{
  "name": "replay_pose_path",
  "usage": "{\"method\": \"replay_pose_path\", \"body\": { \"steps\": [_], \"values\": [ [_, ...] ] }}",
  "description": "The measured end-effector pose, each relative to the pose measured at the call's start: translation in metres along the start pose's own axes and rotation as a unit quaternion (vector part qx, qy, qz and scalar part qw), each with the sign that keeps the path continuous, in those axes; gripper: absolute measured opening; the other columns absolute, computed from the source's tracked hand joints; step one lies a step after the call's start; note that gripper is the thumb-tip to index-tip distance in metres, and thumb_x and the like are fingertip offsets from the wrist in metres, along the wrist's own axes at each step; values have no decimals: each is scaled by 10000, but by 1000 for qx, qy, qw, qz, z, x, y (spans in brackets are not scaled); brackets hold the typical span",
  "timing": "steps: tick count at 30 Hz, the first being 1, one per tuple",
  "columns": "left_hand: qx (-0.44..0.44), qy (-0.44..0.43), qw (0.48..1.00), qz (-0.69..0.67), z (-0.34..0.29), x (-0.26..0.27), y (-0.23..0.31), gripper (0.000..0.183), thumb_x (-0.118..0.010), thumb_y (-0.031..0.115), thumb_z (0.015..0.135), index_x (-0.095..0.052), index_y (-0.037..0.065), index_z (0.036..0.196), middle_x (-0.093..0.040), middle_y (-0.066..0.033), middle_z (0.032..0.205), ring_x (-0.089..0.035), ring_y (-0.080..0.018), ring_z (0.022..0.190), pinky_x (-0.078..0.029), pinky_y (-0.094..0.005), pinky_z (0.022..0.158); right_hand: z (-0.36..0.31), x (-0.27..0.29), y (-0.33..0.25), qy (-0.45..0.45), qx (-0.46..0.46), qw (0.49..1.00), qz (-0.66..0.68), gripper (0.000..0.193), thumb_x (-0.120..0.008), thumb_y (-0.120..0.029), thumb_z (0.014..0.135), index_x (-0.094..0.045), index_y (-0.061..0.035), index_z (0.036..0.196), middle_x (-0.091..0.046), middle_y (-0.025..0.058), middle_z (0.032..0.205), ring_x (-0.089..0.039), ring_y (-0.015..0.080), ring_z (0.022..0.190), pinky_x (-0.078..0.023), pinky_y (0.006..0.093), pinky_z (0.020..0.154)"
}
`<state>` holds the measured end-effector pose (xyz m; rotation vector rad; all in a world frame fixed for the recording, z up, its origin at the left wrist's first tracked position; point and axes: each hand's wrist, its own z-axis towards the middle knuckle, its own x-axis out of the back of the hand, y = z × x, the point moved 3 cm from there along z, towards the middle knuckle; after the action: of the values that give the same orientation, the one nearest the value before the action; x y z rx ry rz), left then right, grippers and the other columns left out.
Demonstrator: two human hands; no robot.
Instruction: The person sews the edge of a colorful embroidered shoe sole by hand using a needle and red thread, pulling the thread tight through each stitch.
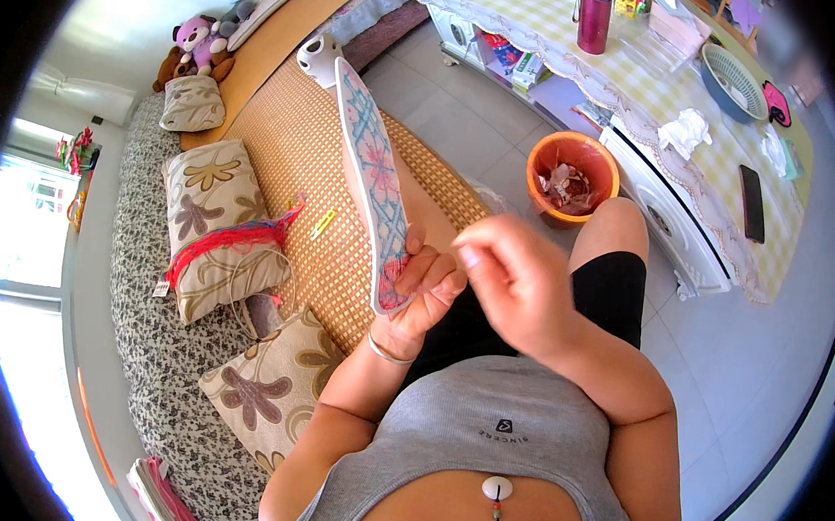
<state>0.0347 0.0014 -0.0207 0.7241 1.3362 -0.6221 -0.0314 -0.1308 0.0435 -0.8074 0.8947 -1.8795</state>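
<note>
My left hand [423,293] is closed round the lower end of a long white-edged insole [375,161], held upright over my lap. Blue and pink stitched patterns, with flower shapes, cover the face turned to the left. Just right of the insole, my right hand [515,274] is raised with thumb and fingers curled together near the left fingertips. It is slightly blurred, and whatever is pinched in it is too small to make out. A bundle of red and blue thread [227,246] lies on a flowered cushion to the left. Beside it is a small yellow tool [323,224] on the woven mat.
The woven mat [283,129] covers the seat at my left, with flowered cushions [268,375] along it. An orange bin [576,146] holding scraps stands by my right knee. On the clothed table [630,84] are a dark red bottle [593,21], a basket [733,83] and a phone [752,202].
</note>
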Motion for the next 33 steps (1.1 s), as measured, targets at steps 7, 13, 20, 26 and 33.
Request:
{"method": "replay_pose_path", "body": {
  "steps": [7, 13, 20, 26, 33],
  "values": [
    [33, 33, 998, -52, -5, 1, -4, 130, -527, 159, 922, -491, 42, 876, -440, -32, 491, -502, -126, 486, -496, -272, 572, 1, -19, -14, -16, 122, 990, -62, 178, -641, 0, 722, -597, -49, 887, -568, 87, 700, -573, 253, 595, -444, 340, 501],
    [16, 65, 997, -48, -4, 0, -5, 135, -567, 148, 902, -495, 45, 852, -442, -18, 493, -468, -89, 448, -455, -221, 506, 0, -22, -13, -9, 147, 987, -64, 192, -650, -2, 706, -590, -38, 885, -560, 83, 689, -563, 248, 585, -443, 339, 499],
    [15, 33, 999, -32, -3, 5, -4, 134, -598, 132, 881, -500, 45, 850, -445, -7, 504, -464, -79, 454, -447, -203, 515, 1, -24, -13, -26, 134, 988, -67, 169, -639, 3, 717, -577, -33, 870, -548, 87, 684, -556, 252, 581, -436, 343, 499],
    [-43, 134, 977, 160, -6, -6, -3, 218, -682, 122, 814, -501, 51, 913, -552, -34, 765, -565, -117, 709, -498, -257, 680, 2, -20, -13, -35, 128, 988, -77, 162, -635, 3, 722, -577, -35, 868, -550, 96, 688, -552, 264, 575, -436, 350, 506],
    [-71, 25, 973, 217, -5, -4, 12, 166, -629, 84, 847, -559, 39, 990, -631, -28, 808, -619, -144, 783, -513, -270, 750, -3, -15, 10, -19, 15, 999, 36, 118, -611, 8, 786, -573, -27, 892, -591, 111, 756, -587, 278, 642, -456, 336, 553]
  ]
}}
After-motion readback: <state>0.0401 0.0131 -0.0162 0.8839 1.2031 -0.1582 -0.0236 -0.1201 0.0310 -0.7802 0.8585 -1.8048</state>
